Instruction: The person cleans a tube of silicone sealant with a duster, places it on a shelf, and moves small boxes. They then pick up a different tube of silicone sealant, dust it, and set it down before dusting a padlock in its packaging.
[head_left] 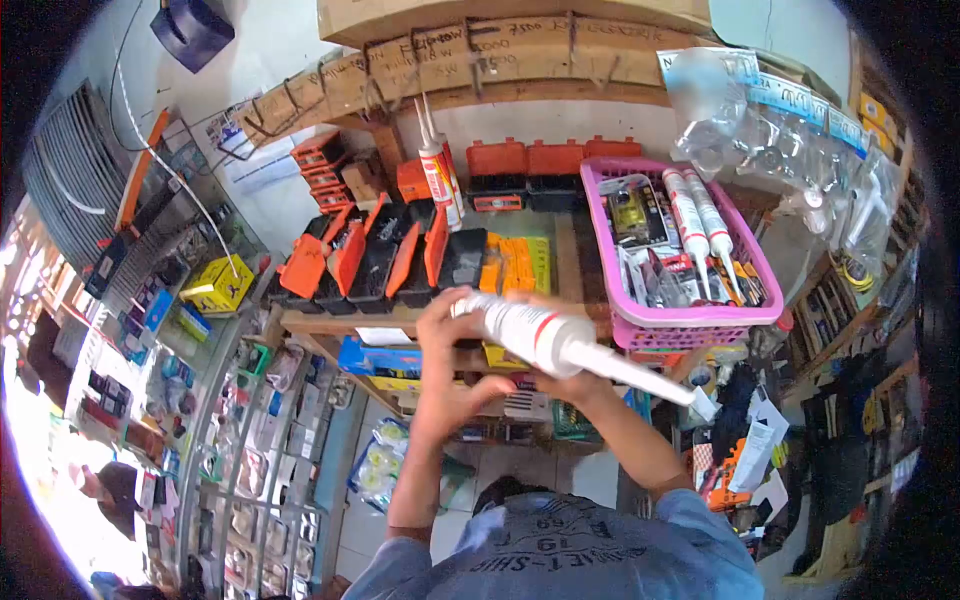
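A white sealant tube (522,330) with a red band and a long nozzle is held up in front of me, its nozzle pointing right and down. My left hand (445,350) has its fingers around the rear end of the tube, with the thumb stretched away. Behind and beneath the tube, my right hand (575,380) supports it, its fingers mostly hidden. To the right, a pink basket (700,325) holds two similar tubes (686,215) and small packages. Another tube (438,180) stands upright on the shelf behind.
Black boxes with orange lids (350,255) line the shelf at left, next to yellow packs (515,265). A long cardboard box (450,65) lies above. Plastic bags (780,150) hang at upper right. Glass shelving (250,450) stands at left, and a person (115,490) is at far left.
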### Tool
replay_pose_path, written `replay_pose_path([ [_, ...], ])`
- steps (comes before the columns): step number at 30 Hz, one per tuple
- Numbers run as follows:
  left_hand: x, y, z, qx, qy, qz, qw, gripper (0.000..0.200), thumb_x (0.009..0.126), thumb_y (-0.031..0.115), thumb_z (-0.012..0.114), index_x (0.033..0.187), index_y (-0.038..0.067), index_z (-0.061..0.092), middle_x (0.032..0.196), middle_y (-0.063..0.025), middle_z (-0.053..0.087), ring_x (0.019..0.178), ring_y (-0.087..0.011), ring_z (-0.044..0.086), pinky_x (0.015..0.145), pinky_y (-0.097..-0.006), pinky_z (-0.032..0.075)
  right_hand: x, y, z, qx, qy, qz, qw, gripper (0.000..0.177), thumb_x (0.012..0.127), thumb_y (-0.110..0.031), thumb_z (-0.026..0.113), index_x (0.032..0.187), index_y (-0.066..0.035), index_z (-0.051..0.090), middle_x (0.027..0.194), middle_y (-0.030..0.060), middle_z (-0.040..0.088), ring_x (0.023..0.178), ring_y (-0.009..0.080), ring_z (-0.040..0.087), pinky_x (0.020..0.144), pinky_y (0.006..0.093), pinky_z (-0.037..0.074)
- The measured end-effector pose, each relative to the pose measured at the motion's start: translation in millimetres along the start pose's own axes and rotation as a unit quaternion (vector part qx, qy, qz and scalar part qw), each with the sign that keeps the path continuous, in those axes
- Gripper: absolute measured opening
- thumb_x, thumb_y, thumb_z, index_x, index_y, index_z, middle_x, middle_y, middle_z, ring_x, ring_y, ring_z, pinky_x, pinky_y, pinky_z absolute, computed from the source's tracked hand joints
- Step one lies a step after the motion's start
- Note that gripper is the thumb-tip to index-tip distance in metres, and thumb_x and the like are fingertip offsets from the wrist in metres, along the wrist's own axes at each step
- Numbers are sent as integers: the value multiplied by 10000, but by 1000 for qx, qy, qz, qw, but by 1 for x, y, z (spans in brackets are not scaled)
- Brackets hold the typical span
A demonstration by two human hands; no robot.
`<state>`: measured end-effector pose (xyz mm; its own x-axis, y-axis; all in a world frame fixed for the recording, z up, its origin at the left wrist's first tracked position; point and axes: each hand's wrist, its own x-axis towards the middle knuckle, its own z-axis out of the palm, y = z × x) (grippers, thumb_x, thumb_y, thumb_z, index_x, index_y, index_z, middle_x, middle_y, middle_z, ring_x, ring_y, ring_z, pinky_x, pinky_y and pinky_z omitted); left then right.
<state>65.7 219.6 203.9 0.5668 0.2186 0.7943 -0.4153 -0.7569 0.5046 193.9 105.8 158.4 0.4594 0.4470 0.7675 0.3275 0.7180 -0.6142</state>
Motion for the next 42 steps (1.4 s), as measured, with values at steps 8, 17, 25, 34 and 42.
replay_pose_path([
  [8, 5, -81, -20, 166, -14, -42, 985, 430, 816, 132, 665, 1209, 38, 518, 1312, -192, 427, 1197, -359, 402, 1029, -417, 312, 116, 37, -5, -368, 94, -83, 921, 402, 808, -7, 676, 1178, 39, 527, 1187, 132, 572, 1072, 243, 583, 881, 337, 474],
  [17, -23, -120, 0, 239, -154, -30, 958, 616, 819, 288, 678, 1362, 147, 424, 1433, -151, 312, 1333, -376, 274, 1029, -526, 290, 193, 139, -21, -278, 43, 29, 959, 592, 757, -75, 707, 1269, -21, 413, 1110, 221, 614, 1054, 365, 606, 860, 407, 482],
  [25, -28, -130, -7, 201, -153, -42, 967, 622, 833, 317, 648, 1386, 151, 416, 1462, -138, 287, 1303, -360, 310, 1015, -511, 312, 236, 184, -8, -351, -88, 72, 930, 646, 696, -65, 734, 1274, -25, 448, 1138, 151, 620, 1061, 223, 597, 891, 370, 476],
  [34, -26, -143, -12, 198, -168, -70, 963, 471, 849, 326, 618, 1265, 121, 536, 1461, -89, 310, 1121, -338, 421, 944, -486, 348, 241, 224, -4, -385, -138, 116, 905, 614, 624, -179, 819, 1128, 13, 525, 1024, 194, 640, 973, 311, 625, 841, 384, 472],
  [42, -28, -152, -11, 208, -153, -42, 965, 373, 839, 322, 627, 1109, 66, 609, 1460, -76, 327, 1004, -303, 440, 856, -430, 364, 242, 224, 2, -387, -108, 160, 901, 523, 603, -148, 840, 1006, -15, 535, 919, 79, 626, 853, 171, 593, 776, 311, 476],
])
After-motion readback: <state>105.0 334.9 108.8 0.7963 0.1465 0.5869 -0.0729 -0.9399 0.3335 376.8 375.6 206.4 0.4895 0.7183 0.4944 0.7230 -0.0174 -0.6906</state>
